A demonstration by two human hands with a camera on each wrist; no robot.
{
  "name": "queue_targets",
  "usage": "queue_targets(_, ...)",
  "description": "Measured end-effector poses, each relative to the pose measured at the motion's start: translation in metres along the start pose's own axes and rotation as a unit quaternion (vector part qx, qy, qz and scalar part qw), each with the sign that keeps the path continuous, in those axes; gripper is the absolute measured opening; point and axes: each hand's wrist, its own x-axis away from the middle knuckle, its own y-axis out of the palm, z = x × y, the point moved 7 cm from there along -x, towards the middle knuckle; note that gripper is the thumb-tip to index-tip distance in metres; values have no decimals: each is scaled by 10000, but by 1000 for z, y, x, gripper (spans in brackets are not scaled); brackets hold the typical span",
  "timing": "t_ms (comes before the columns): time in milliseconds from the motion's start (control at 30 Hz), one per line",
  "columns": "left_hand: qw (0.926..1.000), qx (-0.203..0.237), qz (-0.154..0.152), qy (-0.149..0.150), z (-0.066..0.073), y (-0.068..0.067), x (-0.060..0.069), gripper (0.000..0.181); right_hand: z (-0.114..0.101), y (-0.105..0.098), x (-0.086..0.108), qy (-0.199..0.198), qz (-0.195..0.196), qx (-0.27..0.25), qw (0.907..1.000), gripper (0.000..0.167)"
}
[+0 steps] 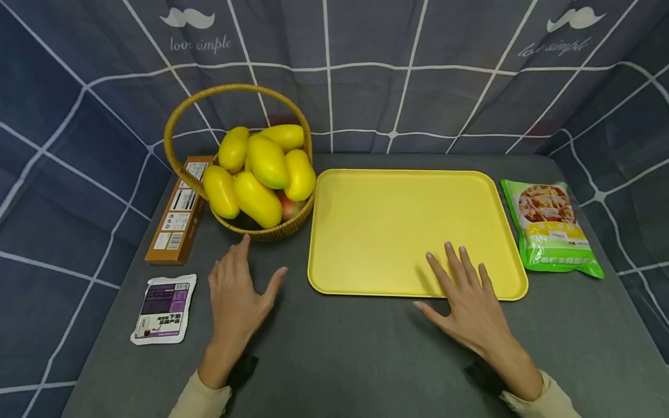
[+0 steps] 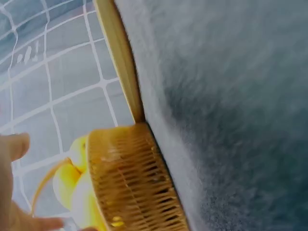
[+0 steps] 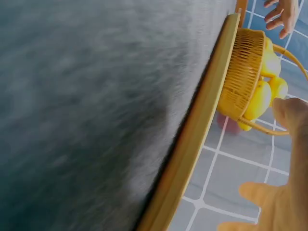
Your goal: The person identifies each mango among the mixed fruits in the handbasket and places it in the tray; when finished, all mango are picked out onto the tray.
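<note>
Head view: my left hand (image 1: 235, 290) and right hand (image 1: 467, 307) are empty, fingers extended. Basket (image 1: 282, 233): twelve o'clock from left; tray (image 1: 376, 232): eleven from right. Bumping the basket could dislodge heaped yellow fruit (image 1: 268, 162).

A grey table (image 1: 345, 354) bears a basket (image 1: 284, 231), yellow tray (image 1: 376, 232), brown box (image 1: 175, 223), green bag (image 1: 556, 229) and purple pouch (image 1: 164, 307).

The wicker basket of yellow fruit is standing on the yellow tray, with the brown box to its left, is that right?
No: the head view shows the wicker basket of yellow fruit standing on the grey table, left of the yellow tray, not on it. The brown box is left of the basket.
</note>
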Motion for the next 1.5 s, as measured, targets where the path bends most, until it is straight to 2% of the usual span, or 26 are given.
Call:
queue_targets(67,9986,298,372,-232,-7,-5,-8,92,-6,-2,-6,-145,126,-120,9997,93)
queue_targets(133,9956,552,574,-497,-17,-6,-16,95,-12,-4,-12,-315,278,-262,9988,89)
queue_targets(200,9916,782,682,-772,-27,-4,-24,97,-19,-7,-20,-507,422,-461,9968,86)
queue_targets(300,9834,1131,630,-1273,-46,2,-33,97,-32,-10,-31,-834,543,-880,9911,81)
queue_targets(367,9745,1439,538,-1636,-59,8,-37,97,-40,-12,-40,-1055,534,-1191,9858,77)
queue_targets(433,9624,1824,429,-1967,-69,15,-37,96,-49,-14,-49,-1290,501,-1521,9786,73)
queue_targets(533,9457,2316,346,-2256,-80,24,-37,96,-60,-16,-64,-1582,447,-1861,9687,71)
queue_targets(633,9386,2555,354,-2291,-84,30,-37,97,-70,-19,-79,-1805,418,-2149,9589,75)
queue_targets(800,9385,2656,349,-2177,-84,39,-35,99,-88,-23,-103,-2041,316,-2516,9455,81)
queue_targets(1033,9385,2707,465,-2093,-86,47,-33,100,-113,-25,-142,-2269,235,-2953,9278,80)
queue_targets(1167,9354,2820,557,-2061,-88,50,-32,99,-122,-26,-169,-2339,221,-3035,9234,79)
queue_targets(1233,9330,2896,579,-2057,-87,50,-33,98,-127,-26,-183,-2343,191,-3065,9224,79)
queue_targets(1367,9308,2999,598,-2001,-73,37,-36,95,-138,-25,-210,-2413,116,-3201,9161,78)
queue_targets(1500,9325,3032,615,-1864,-63,27,-38,93,-150,-22,-232,-2420,-26,-3282,9131,78)
